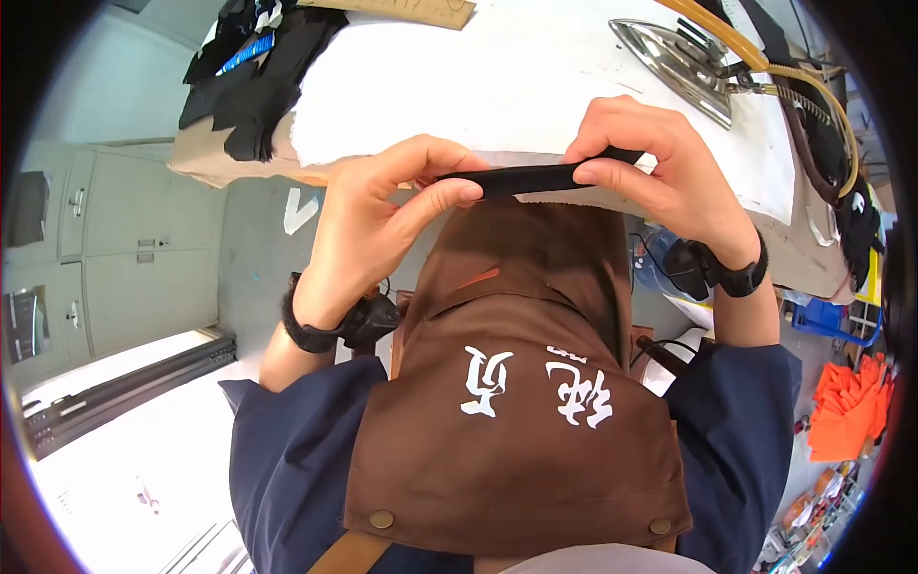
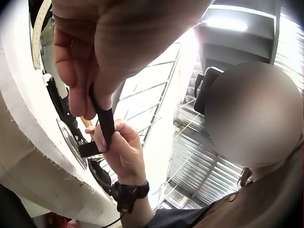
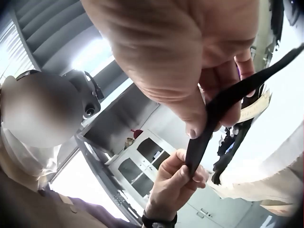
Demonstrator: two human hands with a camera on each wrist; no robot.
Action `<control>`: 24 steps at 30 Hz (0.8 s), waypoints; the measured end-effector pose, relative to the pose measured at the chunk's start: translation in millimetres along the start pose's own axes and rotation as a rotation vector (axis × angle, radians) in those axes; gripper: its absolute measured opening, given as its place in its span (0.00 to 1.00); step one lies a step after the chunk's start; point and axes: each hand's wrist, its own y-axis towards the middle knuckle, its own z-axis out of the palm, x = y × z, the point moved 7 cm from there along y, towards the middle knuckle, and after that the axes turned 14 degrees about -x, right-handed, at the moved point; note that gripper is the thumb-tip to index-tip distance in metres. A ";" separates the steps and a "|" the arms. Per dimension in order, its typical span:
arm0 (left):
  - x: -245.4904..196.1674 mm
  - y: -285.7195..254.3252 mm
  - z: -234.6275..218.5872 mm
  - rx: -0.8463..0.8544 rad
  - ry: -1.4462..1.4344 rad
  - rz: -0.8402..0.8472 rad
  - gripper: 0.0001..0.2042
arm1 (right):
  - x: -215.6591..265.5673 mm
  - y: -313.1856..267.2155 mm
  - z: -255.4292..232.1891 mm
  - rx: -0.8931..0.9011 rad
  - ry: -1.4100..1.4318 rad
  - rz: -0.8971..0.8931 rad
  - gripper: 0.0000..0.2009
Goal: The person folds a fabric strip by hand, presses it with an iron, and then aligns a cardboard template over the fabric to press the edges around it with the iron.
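A narrow black fabric strip (image 1: 531, 180) stretches between the two hands, just over the near edge of the white-covered table. My left hand (image 1: 382, 196) pinches one end between thumb and fingers. Further along, my right hand (image 1: 665, 167) pinches the strip, and a short free end (image 1: 623, 155) sticks out past its thumb. In the left wrist view the strip (image 2: 105, 124) runs from the left fingertips down to the right hand (image 2: 124, 152). The right wrist view shows the strip (image 3: 213, 114) lying across the right fingers, its tail reaching toward the table.
On the white-covered table (image 1: 430, 96), a metal iron (image 1: 669, 69) with a hose lies at the back right. Black fabric pieces (image 1: 268, 96) are heaped at the left, a wooden ruler (image 1: 411, 10) at the far edge. Grey cabinets (image 1: 143, 210) stand left; orange cloth (image 1: 846, 407) hangs right.
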 end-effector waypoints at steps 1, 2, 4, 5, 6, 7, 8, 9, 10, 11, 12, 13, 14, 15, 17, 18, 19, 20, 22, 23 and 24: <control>0.4 0.1 1.0 0.006 0.000 0.008 0.08 | -1.8 -0.9 -1.1 -0.010 0.014 0.033 0.05; 2.3 0.6 0.6 -0.009 -0.059 -0.023 0.08 | -3.9 -1.7 -1.9 -0.019 0.029 0.066 0.05; 1.8 1.1 1.2 -0.024 -0.118 -0.047 0.08 | -2.5 -3.2 -2.9 -0.073 0.002 0.006 0.04; -2.4 0.4 0.0 -0.059 -0.062 0.011 0.07 | 0.6 -3.7 -5.0 -0.119 -0.018 -0.051 0.04; -6.2 0.3 -1.3 -0.095 -0.005 0.068 0.07 | 1.4 -4.2 -4.8 -0.122 -0.018 -0.052 0.04; -5.6 0.4 0.1 -0.093 -0.003 0.070 0.07 | 3.0 -5.2 -6.3 -0.151 -0.044 -0.062 0.04; -9.7 0.0 -0.7 -0.135 0.088 0.173 0.06 | 4.2 -6.6 -7.8 -0.181 -0.071 -0.070 0.04; -13.6 -0.8 -0.9 -0.179 0.177 0.275 0.06 | 3.7 -8.0 -7.4 -0.184 -0.073 -0.069 0.04; -10.5 0.8 0.7 -0.179 0.176 0.279 0.06 | 3.3 -9.5 -8.3 -0.219 -0.088 -0.082 0.04; -13.4 2.5 2.4 -0.199 0.225 0.397 0.06 | 2.9 -10.8 -9.9 -0.255 -0.104 -0.097 0.03; -17.0 5.0 4.1 -0.218 0.275 0.515 0.06 | 0.3 -11.3 -10.8 -0.259 -0.108 -0.099 0.03; -14.7 12.0 3.7 -0.217 0.274 0.522 0.06 | -0.8 -11.0 -12.8 -0.271 -0.168 -0.157 0.04; -16.5 17.5 4.8 -0.202 0.342 0.621 0.06 | -2.7 -10.3 -13.9 -0.282 -0.226 -0.212 0.04; -17.2 23.0 6.3 -0.185 0.410 0.719 0.07 | -9.6 -8.0 -14.6 -0.288 -0.229 -0.210 0.04; -14.2 36.8 8.6 -0.169 0.500 0.840 0.07 | -13.9 -4.3 -12.5 -0.283 -0.436 -0.424 0.08; -13.0 42.7 11.4 -0.159 0.595 0.958 0.07 | -21.3 0.7 -14.4 -0.288 -0.441 -0.422 0.08; -6.7 51.6 12.9 -0.115 0.634 1.008 0.07 | -23.4 3.4 -9.5 -0.243 -0.568 -0.544 0.09; -4.7 63.8 10.0 -0.114 0.632 1.013 0.07 | -25.6 6.4 -4.7 -0.195 -0.695 -0.666 0.11; -0.5 79.8 13.8 -0.021 0.741 1.149 0.06 | -34.5 17.0 -6.4 -0.177 -0.759 -0.707 0.12; 3.0 88.1 13.3 0.013 0.749 1.186 0.07 | -40.0 21.1 -4.9 -0.148 -0.824 -0.756 0.11; 5.5 96.5 12.5 0.016 0.746 1.185 0.07 | -44.9 24.4 -3.4 -0.119 -0.888 -0.804 0.10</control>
